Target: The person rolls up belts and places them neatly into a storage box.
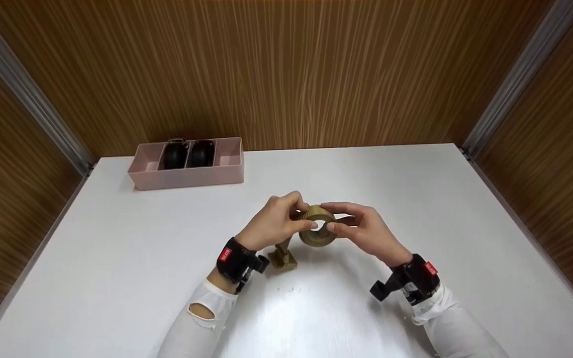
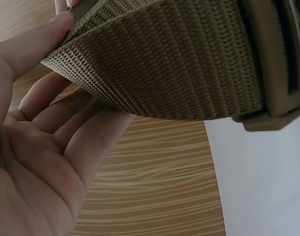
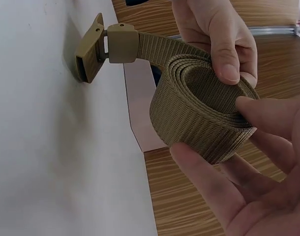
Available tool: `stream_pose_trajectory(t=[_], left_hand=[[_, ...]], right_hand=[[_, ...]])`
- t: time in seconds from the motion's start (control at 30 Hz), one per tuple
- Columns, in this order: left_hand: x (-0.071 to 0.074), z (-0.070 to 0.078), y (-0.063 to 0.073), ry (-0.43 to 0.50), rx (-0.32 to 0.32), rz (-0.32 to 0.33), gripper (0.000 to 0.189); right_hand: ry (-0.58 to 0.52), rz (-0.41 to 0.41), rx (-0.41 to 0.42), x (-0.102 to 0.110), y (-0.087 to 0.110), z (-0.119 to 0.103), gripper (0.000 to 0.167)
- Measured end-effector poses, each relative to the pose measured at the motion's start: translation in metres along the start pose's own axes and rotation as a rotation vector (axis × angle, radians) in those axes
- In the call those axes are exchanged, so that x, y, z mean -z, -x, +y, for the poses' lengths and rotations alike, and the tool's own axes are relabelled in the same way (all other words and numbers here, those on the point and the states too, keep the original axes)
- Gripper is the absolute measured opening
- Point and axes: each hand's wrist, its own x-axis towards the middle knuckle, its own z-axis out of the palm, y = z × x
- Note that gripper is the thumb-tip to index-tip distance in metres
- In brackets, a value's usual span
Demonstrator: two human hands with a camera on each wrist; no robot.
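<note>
Between the two hands is a tan woven belt (image 3: pixel 189 118), coiled into a roll with an open middle and raised over the white table. Its short unrolled end carries a tan buckle (image 1: pixel 282 259), which hangs low near the tabletop below the left hand. My left hand (image 1: pixel 279 221) pinches the roll on its left side, thumb at the inner edge. On the opposite side my right hand (image 1: pixel 366 228) holds the roll, thumb inside the ring and fingers around the outside. In the left wrist view the webbing (image 2: pixel 160 64) fills the upper part, near the left hand's fingers.
A pink divided box (image 1: pixel 187 177) stands at the table's back left, with two dark rolled items (image 1: pixel 201 154) in its middle compartments. Wood-grain panels (image 1: pixel 286 74) wall the white table (image 1: pixel 117 248) at the back and both sides.
</note>
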Motion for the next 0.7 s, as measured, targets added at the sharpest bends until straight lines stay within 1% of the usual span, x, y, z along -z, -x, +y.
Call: stream_pose_trajectory(t=[0.07,0.13,0.3,0.37,0.43,0.47,0.53,0.7], left_hand=[[-0.0003,-0.0002,-0.0008,0.003,0.007,0.005,0.023],[-0.0005,-0.0002,-0.0015,0.020,0.016,0.022,0.023],[-0.0001,-0.0003,-0.0029,0.066,0.040,0.081,0.028],[0.0000,-0.0004,-0.0029,0.080,0.038,0.099,0.029],[0.0000,-0.0010,-0.0028,0.089,0.021,0.106,0.028],[0.0001,-0.0012,-0.0028,0.092,0.012,0.106,0.028],[0.0005,-0.0015,-0.0025,0.087,-0.004,0.097,0.027],[0.0029,-0.0022,-0.0011,0.036,-0.019,0.052,0.024]], right_hand=[[-0.038,0.005,-0.008,-0.0005,-0.0006,0.0007,0.044],[-0.114,0.025,-0.018,-0.0021,-0.0006,0.0014,0.045],[-0.284,0.119,-0.034,-0.0058,-0.0006,0.0029,0.048],[-0.323,0.148,-0.032,-0.0065,-0.0007,0.0039,0.049],[-0.342,0.154,-0.029,-0.0063,-0.0011,0.0049,0.050],[-0.335,0.148,-0.028,-0.0059,-0.0012,0.0052,0.050],[-0.284,0.120,-0.021,-0.0040,-0.0014,0.0050,0.051],[-0.050,0.038,0.010,0.0015,-0.0012,0.0022,0.048]])
